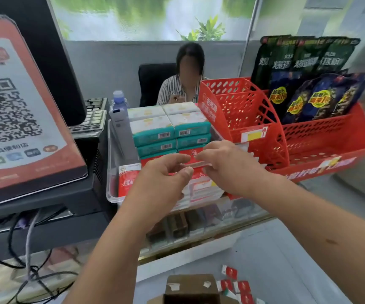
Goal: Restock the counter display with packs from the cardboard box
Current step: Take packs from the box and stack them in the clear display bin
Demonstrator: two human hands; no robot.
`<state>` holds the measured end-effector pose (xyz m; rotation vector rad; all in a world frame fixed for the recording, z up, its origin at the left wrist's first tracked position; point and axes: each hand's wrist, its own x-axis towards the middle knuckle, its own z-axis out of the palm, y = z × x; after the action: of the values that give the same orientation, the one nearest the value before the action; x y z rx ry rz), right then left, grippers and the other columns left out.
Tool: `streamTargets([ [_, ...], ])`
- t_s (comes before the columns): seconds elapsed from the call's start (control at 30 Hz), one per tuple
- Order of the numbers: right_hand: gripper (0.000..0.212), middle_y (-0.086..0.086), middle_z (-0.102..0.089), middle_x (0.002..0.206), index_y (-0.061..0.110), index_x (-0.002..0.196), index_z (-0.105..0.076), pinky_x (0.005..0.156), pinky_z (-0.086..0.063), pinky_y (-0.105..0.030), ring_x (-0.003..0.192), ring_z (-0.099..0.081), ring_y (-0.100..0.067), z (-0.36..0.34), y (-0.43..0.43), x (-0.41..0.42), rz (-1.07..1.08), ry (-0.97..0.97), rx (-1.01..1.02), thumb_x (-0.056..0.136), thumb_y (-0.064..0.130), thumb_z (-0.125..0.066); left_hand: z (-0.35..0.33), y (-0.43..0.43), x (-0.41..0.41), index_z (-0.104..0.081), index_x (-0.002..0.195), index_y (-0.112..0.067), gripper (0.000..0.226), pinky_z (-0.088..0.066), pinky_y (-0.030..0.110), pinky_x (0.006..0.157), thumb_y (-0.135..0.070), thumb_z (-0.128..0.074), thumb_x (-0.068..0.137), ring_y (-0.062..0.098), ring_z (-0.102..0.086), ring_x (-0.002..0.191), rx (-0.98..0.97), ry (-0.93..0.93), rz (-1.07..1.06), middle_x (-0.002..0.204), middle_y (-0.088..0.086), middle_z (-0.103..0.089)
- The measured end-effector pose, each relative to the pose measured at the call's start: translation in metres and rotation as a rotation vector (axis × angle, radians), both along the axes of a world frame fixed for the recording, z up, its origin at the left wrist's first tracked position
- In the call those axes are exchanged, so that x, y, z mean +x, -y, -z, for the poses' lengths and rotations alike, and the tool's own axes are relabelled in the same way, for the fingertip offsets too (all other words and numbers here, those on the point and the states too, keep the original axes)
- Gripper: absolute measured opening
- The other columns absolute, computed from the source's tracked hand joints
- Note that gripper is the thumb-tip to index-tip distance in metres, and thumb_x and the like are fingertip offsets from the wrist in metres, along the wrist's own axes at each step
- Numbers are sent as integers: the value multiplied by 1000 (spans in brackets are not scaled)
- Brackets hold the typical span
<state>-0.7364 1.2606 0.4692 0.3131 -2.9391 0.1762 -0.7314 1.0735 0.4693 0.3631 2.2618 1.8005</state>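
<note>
both hands are up over the clear display tray (pixel 111 172) on the surface (pixel 253 213), sharing one red pack (pixel 195 166). left hand (pixel 161 174) pinches its left end with thumb and forefinger, right hand (pixel 227 165) has curled fingers pinching the right end. further back in the tray are stacked teal packs (pixel 168 132), four showing on top. one open cardboard box (pixel 191 288) sits at the near edge, with around five loose red packs (pixel 242 286) just right of it. two red baskets (pixel 253 119) stand on the right.
</note>
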Motion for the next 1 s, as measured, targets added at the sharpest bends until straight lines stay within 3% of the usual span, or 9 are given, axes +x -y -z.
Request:
streamTargets([
  [0.17, 34, 0, -61, 124, 25, 127, -63, 95, -51, -45, 116, -53, -22, 1, 19, 49, 65, -38, -5, 93, 21, -61, 16, 13, 17, -67, 103, -43, 17, -61, 41, 78, -30, -65, 92, 14, -68, 93, -21, 54, 101, 102, -15, -68],
  [0.3, 30, -2, -63, 121, 21, 120, -67, 92, -51, -45, 111, -55, -24, 24, 21, 77, 98, -4, -36, 90, 17, -62, 40, 19, 31, -67, 108, -38, 19, -59, 47, 82, -27, -63, 93, 18, -70, 90, -54, 114, 115, 99, -14, -70],
  [0.43, 31, -3, -63, 119, 19, 119, -67, 91, -50, -44, 110, -54, -27, 72, 13, 102, 107, 93, -67, 90, 15, -59, 78, 15, 48, -69, 88, -45, 21, -55, 45, 89, -25, -63, 93, 14, -68, 94, -132, 166, 120, 90, -17, -73],
  [0.6, 33, -5, -59, 127, 20, 125, -65, 97, -47, -42, 118, -51, -26, 154, 0, 126, 148, 264, -143, 94, 18, -57, 148, 6, 70, -66, 116, -36, 24, -52, 36, 93, -30, -62, 93, 6, -64, 102, -259, 224, 102, 111, -13, -69],
  [0.7, 38, 0, -51, 138, 25, 134, -58, 104, -42, -38, 128, -44, -22, 209, -7, 138, 172, 411, -144, 97, 20, -50, 194, 0, 81, -66, 108, -41, 19, -52, 30, 85, -31, -62, 92, 6, -65, 93, -333, 276, 90, 106, -15, -69],
  [0.83, 34, -3, -55, 127, 24, 129, -59, 96, -48, -42, 116, -52, -24, 293, -10, 149, 171, 548, -119, 97, 21, -50, 264, -2, 89, -65, 104, -47, 19, -51, 37, 95, -33, -59, 93, 12, -62, 104, -424, 356, 90, 113, -16, -66],
  [0.9, 30, -3, -58, 118, 23, 124, -60, 91, -50, -41, 109, -56, -24, 339, -8, 153, 157, 606, -88, 96, 21, -50, 307, -2, 92, -65, 107, -45, 22, -52, 31, 89, -30, -55, 96, 12, -62, 105, -473, 369, 98, 120, -13, -64],
  [1.0, 24, -2, -62, 110, 22, 115, -64, 86, -53, -40, 102, -60, -22, 418, -3, 160, 146, 670, -76, 95, 21, -50, 376, 1, 97, -65, 117, -36, 24, -46, 21, 73, -30, -55, 96, 7, -63, 91, -527, 445, 119, 112, -12, -67],
])
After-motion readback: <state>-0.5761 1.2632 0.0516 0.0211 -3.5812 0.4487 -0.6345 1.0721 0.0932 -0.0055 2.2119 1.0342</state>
